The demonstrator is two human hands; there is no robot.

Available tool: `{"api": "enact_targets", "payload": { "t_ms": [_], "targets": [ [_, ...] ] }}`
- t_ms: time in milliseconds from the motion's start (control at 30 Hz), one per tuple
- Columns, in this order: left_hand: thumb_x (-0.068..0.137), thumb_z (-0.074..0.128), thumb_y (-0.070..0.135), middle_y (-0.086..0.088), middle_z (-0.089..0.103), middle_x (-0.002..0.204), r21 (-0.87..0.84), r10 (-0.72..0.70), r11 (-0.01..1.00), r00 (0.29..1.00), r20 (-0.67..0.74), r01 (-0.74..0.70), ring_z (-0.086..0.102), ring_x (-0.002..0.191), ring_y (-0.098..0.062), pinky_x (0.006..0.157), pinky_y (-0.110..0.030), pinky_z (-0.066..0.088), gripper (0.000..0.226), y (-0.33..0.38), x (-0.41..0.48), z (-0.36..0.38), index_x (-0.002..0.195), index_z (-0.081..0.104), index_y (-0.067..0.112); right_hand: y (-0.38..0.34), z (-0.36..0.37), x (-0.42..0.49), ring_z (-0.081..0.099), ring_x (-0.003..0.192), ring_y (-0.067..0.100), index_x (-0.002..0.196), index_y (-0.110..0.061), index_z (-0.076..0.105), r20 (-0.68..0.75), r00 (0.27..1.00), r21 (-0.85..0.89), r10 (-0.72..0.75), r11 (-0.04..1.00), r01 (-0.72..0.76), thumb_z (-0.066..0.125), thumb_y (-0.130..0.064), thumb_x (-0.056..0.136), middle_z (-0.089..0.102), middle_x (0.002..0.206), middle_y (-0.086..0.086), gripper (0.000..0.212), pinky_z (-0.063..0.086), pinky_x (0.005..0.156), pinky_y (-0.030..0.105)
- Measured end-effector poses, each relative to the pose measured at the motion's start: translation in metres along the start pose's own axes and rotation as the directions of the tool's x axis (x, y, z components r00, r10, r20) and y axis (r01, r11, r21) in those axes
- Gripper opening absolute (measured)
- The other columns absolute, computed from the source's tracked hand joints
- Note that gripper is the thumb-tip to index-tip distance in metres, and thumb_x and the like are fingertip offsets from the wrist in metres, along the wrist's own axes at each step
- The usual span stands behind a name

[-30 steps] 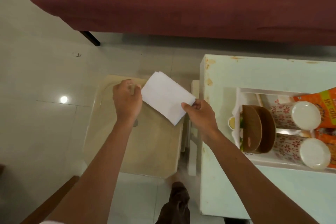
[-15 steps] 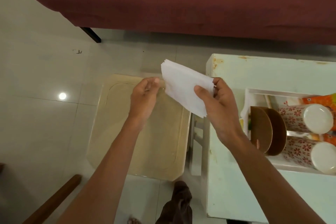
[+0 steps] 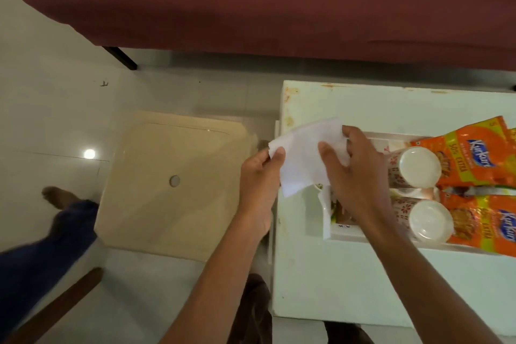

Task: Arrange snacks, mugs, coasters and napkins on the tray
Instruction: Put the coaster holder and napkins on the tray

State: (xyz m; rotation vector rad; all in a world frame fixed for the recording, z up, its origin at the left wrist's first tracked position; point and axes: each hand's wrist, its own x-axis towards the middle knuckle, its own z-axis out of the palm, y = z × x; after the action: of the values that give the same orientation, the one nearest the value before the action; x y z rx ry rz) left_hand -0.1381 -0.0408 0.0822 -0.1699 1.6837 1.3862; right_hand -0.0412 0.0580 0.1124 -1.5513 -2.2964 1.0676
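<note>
The white folded paper napkin (image 3: 304,156) was held above the left end of the white tray (image 3: 349,236), pinched at its left corner by the left hand (image 3: 259,176) and gripped at its right edge by the right hand (image 3: 354,173). It had been carried there from over the beige plastic stool (image 3: 173,204) a second earlier, so its placing beside the floral mugs (image 3: 418,167) was judged near. "Kurkure" and "50% EXTRA" could be read on the orange snack packets (image 3: 469,159) in the tray.
</note>
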Motion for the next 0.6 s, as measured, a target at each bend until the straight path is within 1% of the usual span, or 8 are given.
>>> {"api": "enact_targets", "payload": {
  "t_ms": [67, 133, 233, 333, 467, 500, 533, 600],
  "targets": [
    [0.102, 0.055, 0.032, -0.010, 0.077, 0.110, -0.140, -0.046, 0.989, 0.999, 0.022, 0.049, 0.072, 0.107, -0.025, 0.096, -0.043, 0.057, 0.028, 0.001, -0.016, 0.019, 0.112, 0.073, 0.013, 0.005, -0.005, -0.013, 0.047, 0.100, 0.004, 0.142, -0.015, 0.044, 0.089, 0.995, -0.030, -0.050, 0.998, 0.053, 0.060, -0.034, 0.095, 0.061, 0.130, 0.002, 0.053, 0.030, 0.070, 0.000],
    [0.102, 0.050, 0.042, -0.009, 0.077, 0.111, -0.189, -0.055, 0.980, 0.998, 0.038, 0.061, 0.073, 0.106, -0.023, 0.093, -0.037, 0.058, 0.040, 0.003, -0.028, 0.032, 0.119, 0.071, 0.012, 0.013, -0.008, -0.024, 0.054, 0.107, 0.007, 0.143, -0.015, 0.044, 0.169, 0.977, 0.013, -0.127, 0.992, 0.127, 0.067, -0.032, 0.090, 0.061, 0.128, -0.002, 0.059, 0.031, 0.074, -0.001],
    [0.100, 0.042, 0.055, -0.005, 0.076, 0.115, -0.136, -0.034, 0.990, 0.998, 0.050, 0.041, 0.073, 0.107, -0.022, 0.097, -0.042, 0.056, 0.053, 0.004, -0.039, 0.042, 0.126, 0.067, 0.017, 0.027, -0.013, -0.035, 0.050, 0.119, 0.005, 0.143, -0.014, 0.043, 0.235, 0.949, 0.102, -0.210, 0.976, 0.191, 0.075, -0.028, 0.084, 0.056, 0.133, -0.008, 0.068, 0.029, 0.086, -0.004],
    [0.100, 0.038, 0.058, -0.004, 0.075, 0.120, -0.065, -0.026, 0.997, 0.992, 0.123, 0.035, 0.072, 0.108, -0.022, 0.100, -0.044, 0.054, 0.055, 0.007, -0.047, 0.049, 0.131, 0.064, 0.022, 0.040, -0.024, -0.037, 0.046, 0.119, 0.001, 0.144, -0.017, 0.043, 0.224, 0.951, 0.158, -0.212, 0.971, 0.179, 0.078, -0.028, 0.081, 0.053, 0.137, -0.009, 0.074, 0.035, 0.095, 0.005],
    [0.106, 0.039, 0.040, -0.001, 0.075, 0.117, 0.161, 0.091, 0.980, 0.985, 0.143, -0.114, 0.077, 0.092, -0.014, 0.087, -0.030, 0.060, 0.040, 0.013, -0.054, 0.054, 0.136, 0.059, 0.023, 0.055, -0.039, -0.026, 0.056, 0.106, 0.005, 0.135, -0.016, 0.054, 0.186, 0.954, 0.126, -0.235, 0.969, 0.214, 0.073, -0.010, 0.084, 0.063, 0.120, -0.006, 0.055, 0.030, 0.081, -0.007],
    [0.106, 0.043, 0.030, 0.002, 0.074, 0.119, 0.304, 0.182, 0.929, 0.975, 0.125, -0.212, 0.076, 0.090, -0.011, 0.086, -0.028, 0.060, 0.036, 0.014, -0.053, 0.053, 0.139, 0.056, 0.025, 0.059, -0.045, -0.023, 0.058, 0.104, 0.011, 0.133, -0.013, 0.057, 0.168, 0.958, 0.094, -0.232, 0.971, 0.219, 0.071, -0.007, 0.084, 0.065, 0.119, -0.001, 0.051, 0.029, 0.080, -0.006],
    [0.102, 0.052, 0.022, 0.006, 0.070, 0.125, 0.486, 0.289, 0.813, 0.947, 0.139, -0.320, 0.074, 0.094, -0.008, 0.088, -0.029, 0.059, 0.042, 0.016, -0.051, 0.051, 0.143, 0.050, 0.030, 0.062, -0.050, -0.019, 0.060, 0.104, 0.017, 0.130, -0.011, 0.060, 0.162, 0.960, 0.061, -0.228, 0.973, 0.221, 0.071, -0.005, 0.083, 0.066, 0.120, 0.004, 0.049, 0.030, 0.080, -0.003],
    [0.090, 0.070, 0.018, 0.013, 0.050, 0.149, 0.763, 0.416, 0.429, 0.856, 0.308, -0.483, 0.058, 0.124, -0.009, 0.105, -0.034, 0.050, 0.077, 0.018, -0.043, 0.047, 0.152, 0.031, 0.042, 0.067, -0.063, -0.011, 0.059, 0.104, 0.020, 0.127, -0.011, 0.062, 0.187, 0.952, 0.024, -0.242, 0.970, 0.242, 0.072, -0.004, 0.082, 0.067, 0.120, 0.008, 0.047, 0.031, 0.080, 0.002]
  ]
}}
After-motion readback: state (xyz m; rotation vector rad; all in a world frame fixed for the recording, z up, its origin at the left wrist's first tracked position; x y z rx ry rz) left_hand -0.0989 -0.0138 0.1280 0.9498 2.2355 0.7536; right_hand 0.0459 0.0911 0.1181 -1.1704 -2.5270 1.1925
